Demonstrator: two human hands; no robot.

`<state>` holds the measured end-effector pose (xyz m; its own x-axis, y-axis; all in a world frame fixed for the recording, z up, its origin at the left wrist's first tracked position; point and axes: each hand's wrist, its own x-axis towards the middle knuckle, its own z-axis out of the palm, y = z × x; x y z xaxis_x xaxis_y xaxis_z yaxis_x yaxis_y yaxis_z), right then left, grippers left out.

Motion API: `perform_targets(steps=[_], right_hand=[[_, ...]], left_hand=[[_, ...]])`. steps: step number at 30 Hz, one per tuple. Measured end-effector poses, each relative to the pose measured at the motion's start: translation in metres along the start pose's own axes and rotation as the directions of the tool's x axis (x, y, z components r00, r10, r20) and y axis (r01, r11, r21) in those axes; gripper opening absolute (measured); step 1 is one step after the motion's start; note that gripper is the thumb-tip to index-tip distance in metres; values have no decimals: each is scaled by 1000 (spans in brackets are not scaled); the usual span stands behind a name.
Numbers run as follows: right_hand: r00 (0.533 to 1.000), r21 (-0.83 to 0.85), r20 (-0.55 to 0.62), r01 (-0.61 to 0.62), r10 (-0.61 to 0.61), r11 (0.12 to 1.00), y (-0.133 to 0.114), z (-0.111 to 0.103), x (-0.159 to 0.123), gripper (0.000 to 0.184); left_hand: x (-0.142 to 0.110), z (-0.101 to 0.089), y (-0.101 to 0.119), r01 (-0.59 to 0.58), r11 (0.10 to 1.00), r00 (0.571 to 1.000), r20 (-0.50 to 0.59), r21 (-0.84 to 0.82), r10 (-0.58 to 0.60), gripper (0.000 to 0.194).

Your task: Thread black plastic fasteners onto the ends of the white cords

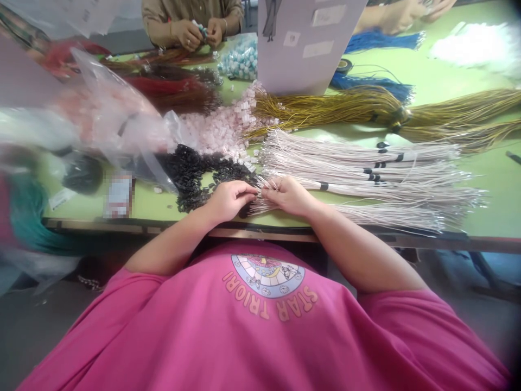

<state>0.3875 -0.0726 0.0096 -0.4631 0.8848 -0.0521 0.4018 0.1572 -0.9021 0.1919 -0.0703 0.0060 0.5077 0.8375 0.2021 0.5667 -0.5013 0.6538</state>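
Observation:
My right hand (290,195) is closed on the ends of some white wires (366,187), which lie in long bundles to its right with black tape around several of them. Fingertips of my left hand (231,201) are pinched together, almost meeting the wire ends; whatever they hold is too small to make out. Beside the left hand spreads a heap of small black plastic connectors (185,176). Behind it lies a larger pile of pale pink connectors (222,125). The wires' far ends show shiny tips at the right.
Yellow wires (350,108) lie behind the white ones, with blue wires (378,41) further back. A grey upright panel (305,43) divides the table (496,190). Clear plastic bags (130,119) crowd the left. Across the table a person's hands (199,33) hold small pale pieces.

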Motion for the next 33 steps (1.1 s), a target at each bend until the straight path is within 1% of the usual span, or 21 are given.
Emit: perform_targets(steps=[3,8,11,14,16,18,19,21,22,23,25,27,29,33], right_hand=[[1000,-26,9,24,-24,999,1,0,0,28],[998,-79,-5,63,-63,995,2,-1,1,27],[998,-68,4,58,-58,996,1,-1,1,29],[999,-38,11,53,-53,998,2,-1,0,29],[997,-21,-41,72,-73,997,3,-2,0,26],[991,-8,-114,69,-69,998,4,-3,0,24],[989,0,-140,44,-44,999,4,-3,0,24],[988,25,-149,-34,38,999,4,-4,-1,27],[987,42,-140,-71,76,997,3,-4,-1,28],[987,62,-126,-92,100,994,2,-4,-1,29],[988,114,-97,-105,116,988,2,-3,-2,29],[987,177,-79,-127,143,976,4,-2,-2,27],[982,223,-79,-148,169,964,7,-1,-1,25],[982,255,-78,-145,170,956,9,0,-1,21]], left_hand=[[1,3,-1,-40,999,999,5,16,40,14],[2,6,0,3,1000,1000,15,28,-3,15],[0,5,4,-7,1000,1000,26,24,6,14],[-4,-3,8,-73,995,997,29,65,71,17],[-6,-14,6,-102,987,994,46,123,97,19],[-5,-29,-5,-59,976,998,36,208,53,22],[-4,-38,-13,-7,965,1000,12,261,4,23],[1,-53,-33,139,912,990,-55,385,-128,25],[3,-59,-43,193,873,980,-53,448,-190,25],[6,-63,-53,219,846,972,-29,486,-234,25],[10,-67,-67,206,830,964,38,518,-263,25],[12,-65,-73,161,840,964,101,518,-247,25],[13,-61,-75,137,846,961,140,516,-241,25],[13,-61,-75,163,844,941,175,511,-288,25]])
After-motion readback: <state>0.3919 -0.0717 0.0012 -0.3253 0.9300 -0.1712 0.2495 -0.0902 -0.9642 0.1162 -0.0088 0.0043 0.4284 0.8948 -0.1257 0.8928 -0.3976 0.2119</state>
